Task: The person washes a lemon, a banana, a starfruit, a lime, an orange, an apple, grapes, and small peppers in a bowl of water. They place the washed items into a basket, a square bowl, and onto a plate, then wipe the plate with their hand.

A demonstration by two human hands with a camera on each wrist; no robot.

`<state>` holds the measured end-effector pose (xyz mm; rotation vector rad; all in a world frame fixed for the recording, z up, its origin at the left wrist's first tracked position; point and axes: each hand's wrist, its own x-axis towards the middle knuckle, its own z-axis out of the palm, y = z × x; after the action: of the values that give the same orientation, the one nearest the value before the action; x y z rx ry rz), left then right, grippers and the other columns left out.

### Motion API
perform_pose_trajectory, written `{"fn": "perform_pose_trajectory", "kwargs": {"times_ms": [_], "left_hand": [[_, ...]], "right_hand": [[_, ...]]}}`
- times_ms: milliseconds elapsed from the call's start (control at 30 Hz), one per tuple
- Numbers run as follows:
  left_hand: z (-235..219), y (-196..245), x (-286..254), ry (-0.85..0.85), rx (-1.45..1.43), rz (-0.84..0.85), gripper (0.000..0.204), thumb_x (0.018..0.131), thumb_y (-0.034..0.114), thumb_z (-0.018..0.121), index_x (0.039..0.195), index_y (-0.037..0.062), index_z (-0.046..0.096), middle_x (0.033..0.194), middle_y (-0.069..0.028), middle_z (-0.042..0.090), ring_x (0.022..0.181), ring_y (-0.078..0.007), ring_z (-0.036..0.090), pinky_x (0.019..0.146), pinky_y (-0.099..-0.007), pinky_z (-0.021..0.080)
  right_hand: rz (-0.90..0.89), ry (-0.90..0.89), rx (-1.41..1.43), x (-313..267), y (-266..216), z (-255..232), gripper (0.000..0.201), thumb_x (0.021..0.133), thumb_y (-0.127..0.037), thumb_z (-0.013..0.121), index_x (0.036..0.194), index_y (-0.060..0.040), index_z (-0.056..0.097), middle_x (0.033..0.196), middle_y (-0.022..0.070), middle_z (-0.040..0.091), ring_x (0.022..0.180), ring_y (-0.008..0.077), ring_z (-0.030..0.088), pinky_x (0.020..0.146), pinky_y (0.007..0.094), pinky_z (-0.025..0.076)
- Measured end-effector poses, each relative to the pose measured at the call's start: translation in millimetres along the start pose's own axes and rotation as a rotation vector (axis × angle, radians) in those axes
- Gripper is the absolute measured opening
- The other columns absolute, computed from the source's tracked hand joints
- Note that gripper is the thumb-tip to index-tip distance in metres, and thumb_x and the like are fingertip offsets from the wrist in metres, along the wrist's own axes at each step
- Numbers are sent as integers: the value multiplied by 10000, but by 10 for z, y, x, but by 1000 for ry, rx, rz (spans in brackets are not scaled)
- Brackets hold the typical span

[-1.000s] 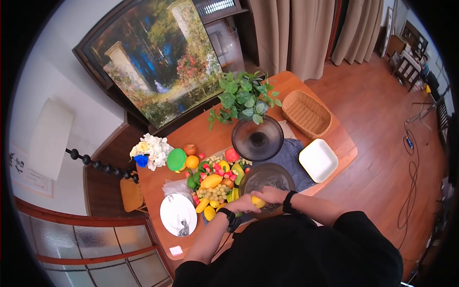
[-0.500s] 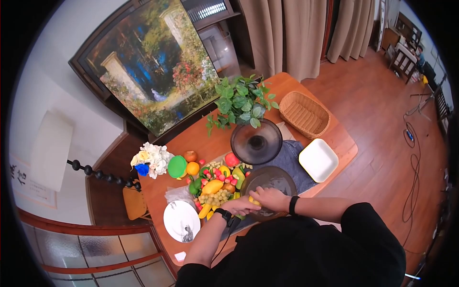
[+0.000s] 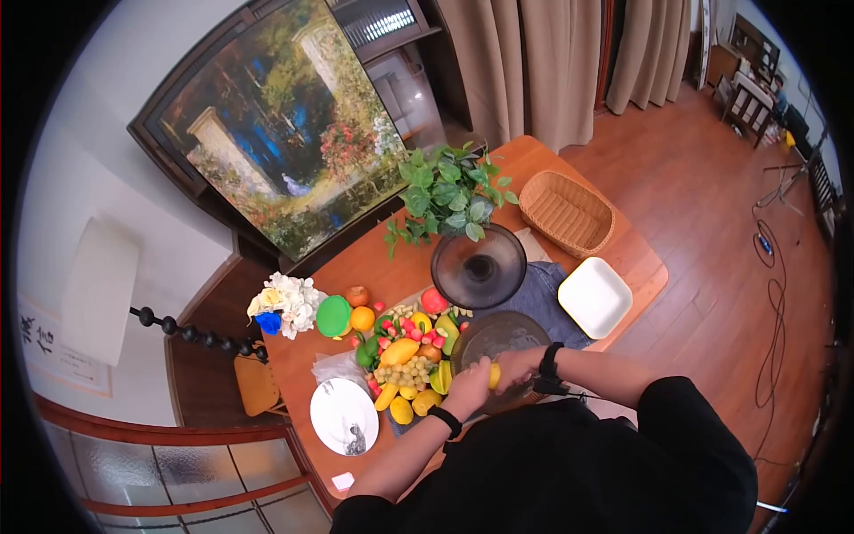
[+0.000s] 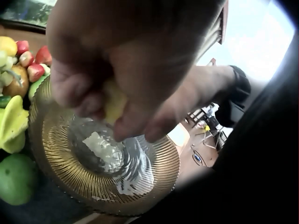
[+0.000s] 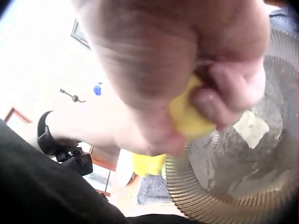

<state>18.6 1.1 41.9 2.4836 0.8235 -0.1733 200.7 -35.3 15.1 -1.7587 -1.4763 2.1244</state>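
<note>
Both hands are over a ribbed, smoky glass bowl [image 4: 60,154] near the table's front edge. The left hand [image 3: 471,388] and the right hand [image 3: 518,368] meet around a yellow object [image 3: 495,376]. In the right wrist view, curled fingers grip this yellow thing [image 5: 189,112]; part of it also shows between the left hand's fingers in the left wrist view. Which fruit it is cannot be told. Inside the bowl, a pale piece [image 5: 251,129] lies in what looks like clear liquid.
Piled fruit [image 3: 405,356] lies left of the bowl, with a white plate [image 3: 331,418] beyond. Behind stand a dark glass dish [image 3: 458,267] and a leafy plant [image 3: 454,191]. A wicker basket [image 3: 567,214] and a white tray [image 3: 614,298] are at the right.
The hands have shifted around the yellow object, which now shows more between them than half a second ago. The left wrist has turned, and the view has tilted slightly.
</note>
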Motion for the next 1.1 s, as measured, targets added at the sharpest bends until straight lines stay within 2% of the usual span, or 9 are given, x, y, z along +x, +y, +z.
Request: {"fn": "perform_pose_trajectory", "kwargs": {"times_ms": [233,400,467,567,700,767,833,1000,1100], "left_hand": [[233,-258,5,-84,-86,53,386,748,133,725,1040,12,504,815,-239,660,835,-368,680,663,-473,525],[450,-532,23,-121,-531,119,335,704,160,760,944,-19,610,772,-174,669,713,-306,684,619,-407,511],[228,-461,17,-550,-832,-340,258,691,100,756,854,-33,605,723,-168,655,741,-298,683,657,-396,500],[-98,-397,36,-814,-631,-366,310,690,147,777,891,-31,623,718,-146,658,735,-259,682,661,-390,502],[-18,-286,-126,-460,-406,-70,245,714,144,754,839,-11,611,724,-166,665,725,-289,697,649,-413,520],[96,-183,-101,-1,-15,-121,201,755,131,717,883,21,608,751,-207,673,804,-341,701,690,-438,542],[31,-94,-52,-47,25,-156,279,772,92,684,1018,33,567,859,-242,664,883,-383,675,731,-461,548],[-94,-85,-19,94,101,209,567,759,156,726,1214,38,409,994,-211,590,909,-386,660,711,-470,541],[-7,-148,30,29,28,163,546,719,166,764,1173,25,495,945,-212,629,874,-385,665,708,-457,539]], "right_hand": [[-80,145,-278,-70,-18,236,364,653,-293,812,838,-15,666,713,96,668,595,229,637,529,345,491],[-369,518,-680,-220,-124,385,460,728,-147,734,1121,-22,528,1004,207,667,983,376,651,821,439,520],[-432,514,-685,-316,-182,392,426,731,-125,727,1095,-28,528,998,206,662,981,386,649,818,444,521],[-478,457,-640,-348,-201,399,396,738,-106,719,1077,-36,526,1015,209,653,981,401,645,820,451,521],[-416,438,-526,-441,-281,412,431,719,-123,737,1084,-28,528,984,213,657,971,408,645,823,458,520],[-338,491,-481,-230,-176,428,439,698,-156,761,1056,-16,549,947,211,664,938,395,657,797,453,526],[-255,547,-442,-63,-81,341,451,677,-188,786,1028,-4,571,910,209,671,906,382,669,771,449,531],[-21,88,84,-265,-286,70,452,629,-285,832,900,23,642,843,184,684,797,310,682,694,407,540],[-258,298,-208,-288,-249,166,472,666,-271,818,975,17,608,874,191,677,813,344,682,704,425,542]]}}
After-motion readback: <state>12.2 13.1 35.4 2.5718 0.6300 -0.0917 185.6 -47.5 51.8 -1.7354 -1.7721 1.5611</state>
